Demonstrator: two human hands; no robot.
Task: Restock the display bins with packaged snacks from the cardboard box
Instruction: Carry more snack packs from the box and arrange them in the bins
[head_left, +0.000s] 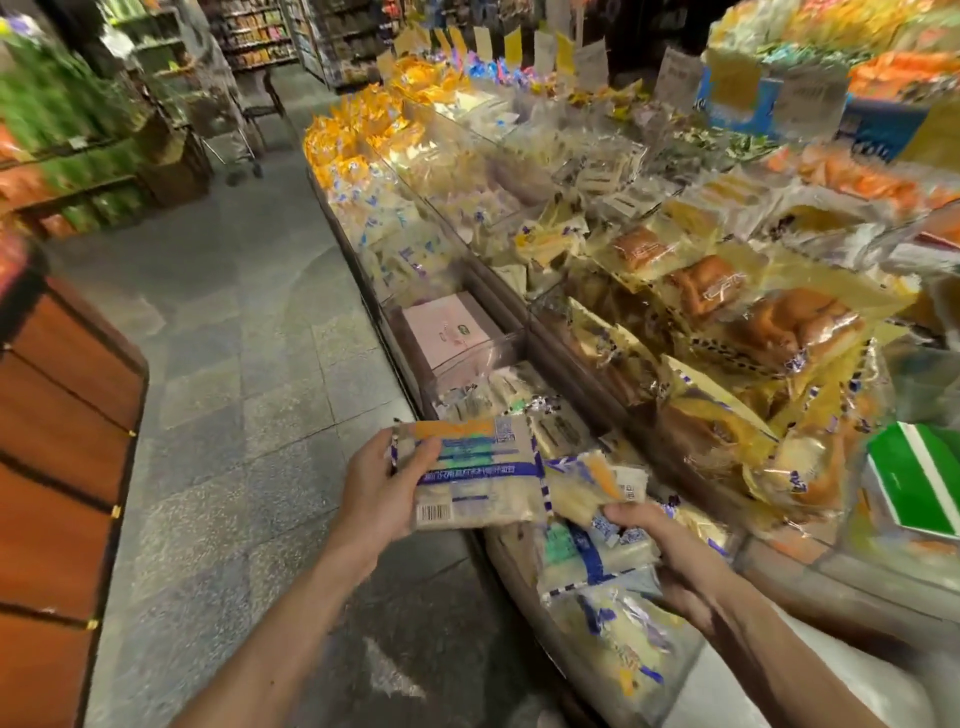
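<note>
My left hand (382, 491) grips a clear snack packet (470, 470) with blue bands and a barcode, held flat above the near end of the display. My right hand (662, 545) holds a smaller packet (597, 486) with a yellow and blue wrapper, just to the right of the first one. Both packets hover over a clear plastic bin (623, 639) full of similar blue-and-white packets. No cardboard box shows in the head view.
A long row of clear display bins (415, 249) runs away on the right, filled with wrapped breads and cakes. One bin holds a pink box (449, 332). A green-and-white box (919, 483) sits far right. Tiled aisle floor (234, 364) lies left, beside a wooden counter (57, 415).
</note>
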